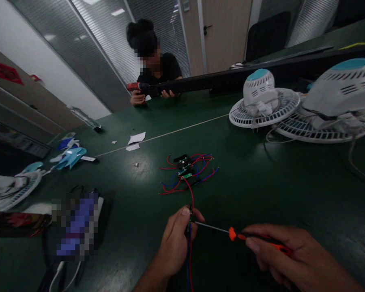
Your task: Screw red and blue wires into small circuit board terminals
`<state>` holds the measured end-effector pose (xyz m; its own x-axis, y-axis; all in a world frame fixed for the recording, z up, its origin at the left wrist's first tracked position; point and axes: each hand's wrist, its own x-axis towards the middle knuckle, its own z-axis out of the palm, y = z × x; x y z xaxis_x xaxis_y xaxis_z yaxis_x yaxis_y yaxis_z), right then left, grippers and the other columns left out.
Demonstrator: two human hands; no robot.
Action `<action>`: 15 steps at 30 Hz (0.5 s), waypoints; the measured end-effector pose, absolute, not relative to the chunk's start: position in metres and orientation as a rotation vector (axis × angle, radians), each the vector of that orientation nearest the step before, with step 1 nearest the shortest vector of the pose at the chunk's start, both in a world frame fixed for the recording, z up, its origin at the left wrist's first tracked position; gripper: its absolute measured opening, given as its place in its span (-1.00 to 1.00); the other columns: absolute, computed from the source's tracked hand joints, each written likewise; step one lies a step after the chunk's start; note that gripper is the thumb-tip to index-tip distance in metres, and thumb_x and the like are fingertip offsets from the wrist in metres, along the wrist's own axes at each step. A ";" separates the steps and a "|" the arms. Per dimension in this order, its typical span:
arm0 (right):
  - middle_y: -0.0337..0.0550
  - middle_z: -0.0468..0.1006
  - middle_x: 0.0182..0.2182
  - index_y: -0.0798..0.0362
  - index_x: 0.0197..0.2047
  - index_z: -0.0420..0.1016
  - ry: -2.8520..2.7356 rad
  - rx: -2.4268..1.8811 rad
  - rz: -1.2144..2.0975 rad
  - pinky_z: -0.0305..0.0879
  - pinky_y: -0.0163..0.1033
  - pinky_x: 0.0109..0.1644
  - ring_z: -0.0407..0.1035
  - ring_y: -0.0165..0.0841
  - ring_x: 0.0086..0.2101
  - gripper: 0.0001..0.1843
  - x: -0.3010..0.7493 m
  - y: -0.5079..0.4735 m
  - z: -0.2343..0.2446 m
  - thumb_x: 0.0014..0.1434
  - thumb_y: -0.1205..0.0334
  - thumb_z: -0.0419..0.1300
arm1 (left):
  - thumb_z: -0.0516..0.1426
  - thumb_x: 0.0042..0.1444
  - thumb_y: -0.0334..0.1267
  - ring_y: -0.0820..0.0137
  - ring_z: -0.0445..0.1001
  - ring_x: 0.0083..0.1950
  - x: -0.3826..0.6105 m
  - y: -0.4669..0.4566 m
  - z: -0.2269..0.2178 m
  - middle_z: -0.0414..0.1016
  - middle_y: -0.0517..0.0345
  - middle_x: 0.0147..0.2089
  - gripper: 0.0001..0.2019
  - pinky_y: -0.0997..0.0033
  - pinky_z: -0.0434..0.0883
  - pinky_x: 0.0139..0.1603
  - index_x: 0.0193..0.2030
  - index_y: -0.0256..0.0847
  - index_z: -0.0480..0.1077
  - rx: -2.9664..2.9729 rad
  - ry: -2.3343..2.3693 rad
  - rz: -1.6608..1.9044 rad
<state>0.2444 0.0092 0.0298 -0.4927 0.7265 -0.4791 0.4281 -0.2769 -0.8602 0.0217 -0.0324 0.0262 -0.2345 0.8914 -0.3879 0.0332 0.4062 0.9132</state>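
Pinched between the thumb and fingers of my left hand [177,238] is a small wired circuit board [189,222], mostly hidden by the fingers. A red wire leaves its top, while blue and red wires hang from below. My right hand [288,253] is closed around a screwdriver [232,234] with an orange and black handle. Its thin shaft points left, and the tip reaches the board by my left fingertips; whether it touches a screw cannot be made out. Just beyond lies a cluster of similar small boards [186,176] with red and blue wires.
White fans [264,109] lie face down at the right. Paper scraps [136,138], a small metal piece [136,165] and a plastic bottle [85,118] are on the green table [134,219]. Across it, a person [167,67] holds a red drill [134,86] against a long black bar [197,83].
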 end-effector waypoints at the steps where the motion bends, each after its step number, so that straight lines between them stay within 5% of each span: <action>1: -0.25 0.47 -0.62 0.01 -0.22 0.62 -1.716 -1.439 1.842 0.18 -0.43 -0.64 0.28 -0.49 -0.66 -0.56 0.244 0.009 0.029 0.06 -0.14 0.15 | -0.09 0.19 0.11 0.49 0.04 -0.61 0.022 -0.032 0.027 0.09 0.34 -0.67 -0.49 0.46 0.04 -0.55 -0.38 -0.29 0.45 0.841 1.599 1.008; 5: -0.25 0.48 -0.63 0.02 -0.23 0.63 -1.653 -1.454 1.839 0.18 -0.44 -0.65 0.31 -0.49 -0.67 -0.53 0.245 0.008 0.026 0.04 -0.19 0.17 | -0.09 0.20 0.10 0.48 0.06 -0.60 0.024 -0.034 0.028 0.11 0.33 -0.66 -0.50 0.46 0.07 -0.53 -0.38 -0.28 0.46 0.864 1.591 0.996; 11: -0.27 0.44 -0.69 0.03 -0.01 0.54 -1.493 -1.564 1.803 0.25 -0.37 -0.61 0.34 -0.41 -0.65 -0.23 0.248 0.004 0.025 0.12 -0.40 -0.10 | -0.11 0.23 0.06 0.47 0.07 -0.58 0.025 -0.036 0.026 0.12 0.32 -0.64 -0.51 0.47 0.09 -0.52 -0.36 -0.27 0.46 0.876 1.594 0.989; 15: -0.30 0.40 -0.70 0.02 0.06 0.47 -1.627 -1.558 1.825 0.20 -0.36 -0.62 0.32 -0.40 -0.65 -0.27 0.247 0.002 0.025 0.18 -0.35 -0.13 | -0.12 0.23 0.07 0.48 0.02 -0.60 0.023 -0.035 0.027 0.10 0.34 -0.66 -0.50 0.45 0.04 -0.54 -0.36 -0.28 0.45 0.888 1.598 0.984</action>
